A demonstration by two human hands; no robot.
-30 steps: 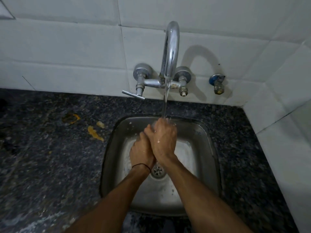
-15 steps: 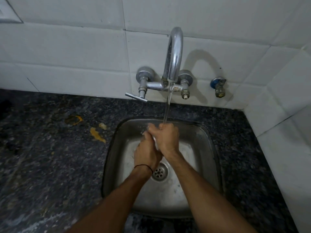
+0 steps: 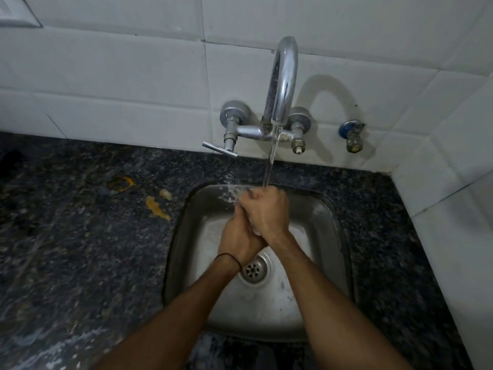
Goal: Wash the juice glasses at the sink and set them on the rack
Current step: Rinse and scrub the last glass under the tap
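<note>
While rinsing beneath a running tap (image 3: pixel 282 81), pressed together at centre frame over a steel sink (image 3: pixel 176 249): right hand (image 3: pixel 266 212) above and slightly right, left hand (image 3: pixel 237 239) below and slightly left, touching along the inner edges. Grip of the right hand curled, knuckles up, directly under the water stream (image 3: pixel 270 161); grip of the left hand tucked against it, fingers hidden. Cannot tell whether either grip pinches anything. Cannot tell either whether a juice glass sits between the palms; only a pale wet patch at the join. Droplets (image 3: pixel 229 193) scattering just left of the knuckles, against the far wall of the sink. Thin dark band (image 3: pixel 229 256) round the left wrist. Round drain (image 3: pixel 253 269) just below the hands, between the two forearms.

Sink sunk into a dark speckled stone tabletop (image 3: pixel 80 249) filling the left and lower right of the frame. Orange scraps (image 3: pixel 156 206) on the tabletop at centre left, near the sink rim but apart from it. Curved chrome spout mounted on a white tiled wall (image 3: pixel 120 76) across the top, with a lever handle (image 3: pixel 220 149) pointing lower left. Small blue-capped valve (image 3: pixel 352 136) on the tiles to the right of the tap.
</note>
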